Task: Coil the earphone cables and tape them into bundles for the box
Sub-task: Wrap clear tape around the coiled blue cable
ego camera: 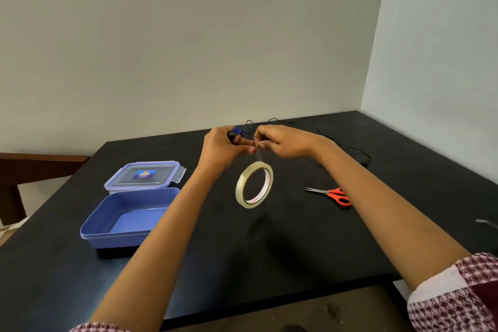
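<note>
L hand (221, 148) fingers curl round blue coiled cable (236, 131), far centre above counter (296, 237). R hand (283, 143) fingers pinch tape strip (259, 155). Tape roll (254, 184) hangs just below. Box (116, 240) near left.

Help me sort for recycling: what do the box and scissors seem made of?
Box: probably plastic, smooth blue with a soft sheen and a moulded rim. Scissors: blades look like bare metal, grey and shiny; handles are likely plastic, solid orange-red.
</note>
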